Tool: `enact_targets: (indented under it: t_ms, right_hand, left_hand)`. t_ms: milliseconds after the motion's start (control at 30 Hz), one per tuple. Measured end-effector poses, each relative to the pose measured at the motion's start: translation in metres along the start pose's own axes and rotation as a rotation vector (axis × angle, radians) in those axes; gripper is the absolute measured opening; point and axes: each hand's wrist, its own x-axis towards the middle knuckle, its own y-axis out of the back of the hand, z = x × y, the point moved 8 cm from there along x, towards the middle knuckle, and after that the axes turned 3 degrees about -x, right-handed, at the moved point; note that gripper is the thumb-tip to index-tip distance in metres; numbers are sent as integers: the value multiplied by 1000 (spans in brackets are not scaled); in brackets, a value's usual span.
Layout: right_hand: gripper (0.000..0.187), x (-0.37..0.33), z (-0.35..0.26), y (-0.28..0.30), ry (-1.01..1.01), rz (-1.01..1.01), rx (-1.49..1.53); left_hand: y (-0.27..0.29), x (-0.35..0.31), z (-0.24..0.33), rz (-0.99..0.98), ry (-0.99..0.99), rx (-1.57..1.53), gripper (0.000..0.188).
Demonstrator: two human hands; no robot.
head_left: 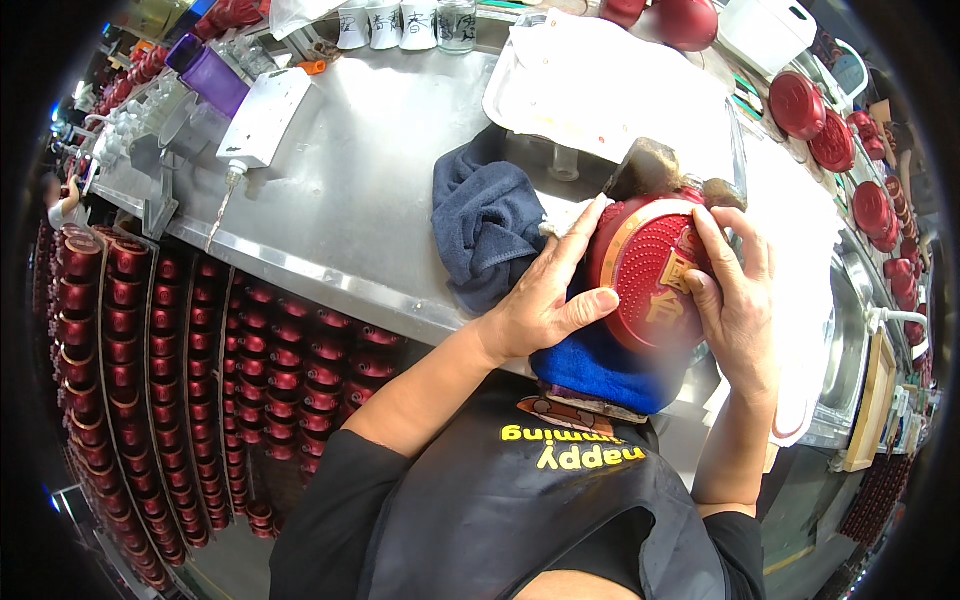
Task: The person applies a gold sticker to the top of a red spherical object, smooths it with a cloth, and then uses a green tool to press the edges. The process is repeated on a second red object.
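Observation:
A round red bottle [640,285] with a dotted face, a gold band and gold raised characters lies tilted before me, between my hands. My left hand [540,305] grips its left side, thumb laid on the front edge and fingers stretched along the rim. A bit of white cloth or tissue [560,217] shows by those fingers. My right hand [738,290] holds the right side with bent fingers, the thumb on the face. Under the bottle's near edge is a bright blue cloth [610,375]. Brown, rough-looking blocks [648,168] stand behind it, partly hidden.
A dark blue towel [487,215] lies bunched on the steel table [340,190], left of the bottle. Farther back are a white tray [580,85], a white box with a drill bit [265,118] and small white cups [385,24]. Racked red bottles [285,350] fill the lower left.

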Motion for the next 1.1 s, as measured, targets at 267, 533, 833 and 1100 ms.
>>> enact_targets:
  t_ms: [267, 533, 833, 1100]
  right_hand:
    - [55, 1, -1, 1, -6, -5, -2]
    - [55, 1, -1, 2, -20, -7, 34]
    - [54, 0, -1, 1, 0, 1, -7]
    - [54, 0, -1, 0, 40, 22, -41]
  left_hand:
    - [2, 4, -1, 73, -4, -89, 93]
    - [4, 9, 6, 68, -5, -42, 82]
    - [6, 13, 4, 57, -8, -8, 81]
    - [4, 11, 4, 33, -47, 16, 91]
